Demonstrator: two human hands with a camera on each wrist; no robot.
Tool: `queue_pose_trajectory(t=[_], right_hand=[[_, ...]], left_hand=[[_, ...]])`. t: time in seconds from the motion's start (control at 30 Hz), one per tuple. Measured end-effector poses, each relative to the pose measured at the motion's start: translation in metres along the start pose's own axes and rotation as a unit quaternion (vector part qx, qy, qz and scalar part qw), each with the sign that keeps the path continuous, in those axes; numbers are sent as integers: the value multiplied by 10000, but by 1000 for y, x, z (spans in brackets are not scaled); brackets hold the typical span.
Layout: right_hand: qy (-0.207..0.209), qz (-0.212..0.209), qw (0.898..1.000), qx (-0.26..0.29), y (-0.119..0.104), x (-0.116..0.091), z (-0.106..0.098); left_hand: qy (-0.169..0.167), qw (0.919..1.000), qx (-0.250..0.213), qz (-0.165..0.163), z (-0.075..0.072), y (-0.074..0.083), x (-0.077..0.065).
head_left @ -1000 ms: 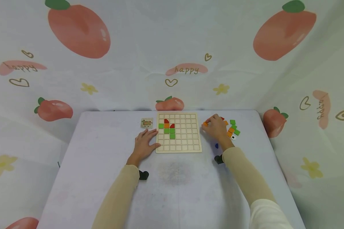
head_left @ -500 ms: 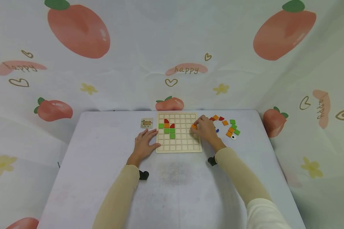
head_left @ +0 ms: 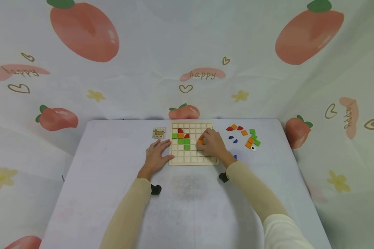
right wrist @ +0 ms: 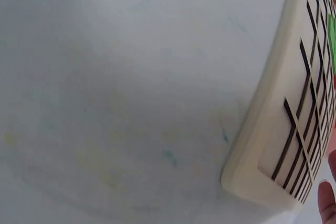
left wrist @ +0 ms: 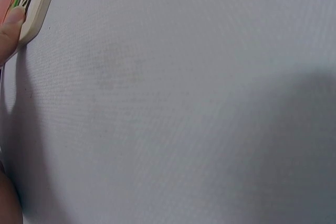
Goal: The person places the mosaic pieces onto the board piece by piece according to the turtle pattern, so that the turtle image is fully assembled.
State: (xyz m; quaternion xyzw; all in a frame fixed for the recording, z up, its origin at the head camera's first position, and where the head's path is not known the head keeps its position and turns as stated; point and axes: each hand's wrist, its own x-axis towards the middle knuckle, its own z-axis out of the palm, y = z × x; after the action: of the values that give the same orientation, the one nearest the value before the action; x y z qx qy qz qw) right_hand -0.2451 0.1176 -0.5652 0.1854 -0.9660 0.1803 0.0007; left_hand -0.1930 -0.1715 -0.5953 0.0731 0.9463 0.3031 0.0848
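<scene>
**Right hand [head_left: 212,142] pinches an orange tile [head_left: 200,141] over the grid board [head_left: 194,159]**

The person's right hand has its thumb and fingertips closed on one small tile, held by the edge, probably so that its flat face can meet a square cleanly. The tile sits over the board's right half; whether it touches the wood cannot be told.

The left hand [head_left: 156,157] lies loosely spread, gripping nothing, its fingers against the board's left edge and its thumb resting on the border, as the left wrist view shows. That light contact likely keeps the board from sliding.

Green squares [head_left: 187,147], an orange square [head_left: 181,136] and two red quarter-rounds [head_left: 180,131] lie clustered in the left part of the grid. The small picture card [head_left: 159,133] lies just beyond the left hand, perhaps for easy glancing. Loose pieces [head_left: 252,131] are scattered right of the board, seemingly for the right hand's convenience.
</scene>
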Motion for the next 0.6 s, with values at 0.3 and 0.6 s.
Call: queue_pose_trajectory(t=[0.3,0.6], right_hand=[[-327,-278,9986,304,-14,0,11],[-357,-355,9983,302,-18,-5,16]], left_hand=[[-24,10000,-17,-40,-1,0,-1],[-65,10000,-17,-50,-1,1,0]])
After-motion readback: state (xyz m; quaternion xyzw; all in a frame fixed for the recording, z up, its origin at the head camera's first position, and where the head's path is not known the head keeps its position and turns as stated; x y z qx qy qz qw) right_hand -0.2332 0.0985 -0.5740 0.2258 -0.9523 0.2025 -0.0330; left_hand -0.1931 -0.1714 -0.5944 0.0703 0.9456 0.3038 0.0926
